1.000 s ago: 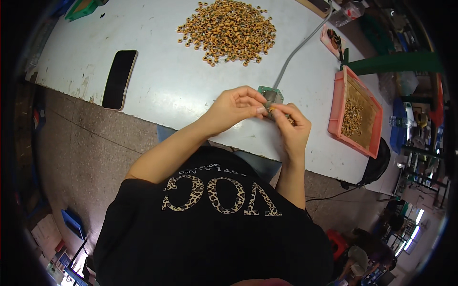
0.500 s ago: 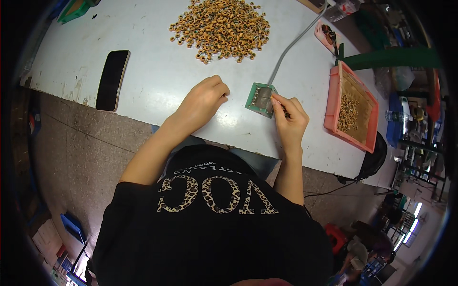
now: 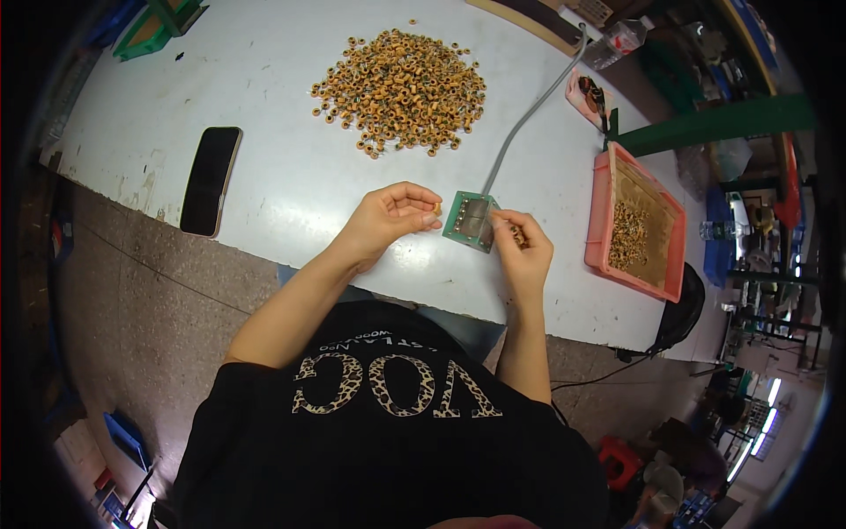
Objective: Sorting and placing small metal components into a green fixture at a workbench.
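My left hand (image 3: 398,216) is closed, pinching a small yellow ring-shaped coil (image 3: 438,209) between thumb and fingertips. Just to its right lies a small green-edged box (image 3: 471,220) with a grey metal top and a row of metal contacts along one side. At the box's right side are the thumb and fingertips of my right hand (image 3: 525,249). Several more yellow coils (image 3: 520,236) are tucked within its curled fingers. Whether its fingertips pinch another coil against the box is too small to make out.
A large heap of coils (image 3: 401,93) lies farther back. On the right stands a pink tray (image 3: 599,212) holding more coils. A grey cable (image 3: 522,122) runs from the box to the back. A phone (image 3: 211,181) lies left, and a plastic bottle (image 3: 619,42) lies back right.
My left hand has turned and come nearer the box; a coil now shows in its fingertips. My right hand stays at the box's right side. The whole view has shifted a little.
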Motion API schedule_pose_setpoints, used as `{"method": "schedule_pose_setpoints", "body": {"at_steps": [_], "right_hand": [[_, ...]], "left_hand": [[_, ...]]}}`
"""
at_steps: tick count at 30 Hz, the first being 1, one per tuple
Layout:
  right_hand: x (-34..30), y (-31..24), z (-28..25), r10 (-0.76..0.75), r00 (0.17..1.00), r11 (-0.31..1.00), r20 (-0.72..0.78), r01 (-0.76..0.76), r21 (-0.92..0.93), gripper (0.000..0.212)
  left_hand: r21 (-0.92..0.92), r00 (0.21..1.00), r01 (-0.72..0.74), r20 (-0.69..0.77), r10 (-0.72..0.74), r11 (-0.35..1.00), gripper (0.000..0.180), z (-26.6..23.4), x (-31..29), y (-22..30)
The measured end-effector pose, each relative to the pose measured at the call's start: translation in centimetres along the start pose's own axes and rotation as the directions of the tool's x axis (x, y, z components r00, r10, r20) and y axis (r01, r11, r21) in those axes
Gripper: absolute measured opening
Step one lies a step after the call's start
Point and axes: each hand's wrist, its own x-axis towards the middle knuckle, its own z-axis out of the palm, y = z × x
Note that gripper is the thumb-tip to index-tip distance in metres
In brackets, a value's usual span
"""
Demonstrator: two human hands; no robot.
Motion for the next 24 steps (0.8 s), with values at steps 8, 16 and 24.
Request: {"method": "schedule_pose_setpoints", "body": {"at_steps": [8,16,24], "right_hand": [[0.2,-1.6,-0.8,0.276,0.893,0.575,0.355,-0.449,0.684,0.014],[-1.1,-2.9,1.0,0.141,0.96,0.948,0.243,-0.202,0.245,0.014],[-0.8,-1.2,-1.0,0.172,0.983,0.96,0.061,-0.181,0.213,0.014]], "left_hand": [[-0.045,0.989,0.126,0.089,-0.122,0.991,0.023,1.1,0.1,0.3],[0.084,0.976,0.105,0.181,-0.118,0.991,0.02,1.8,0.0,0.5],[0.978,0.727,-0.186,0.201,0.657,-0.093,0.017,-4.9,3.4,3.1]]}}
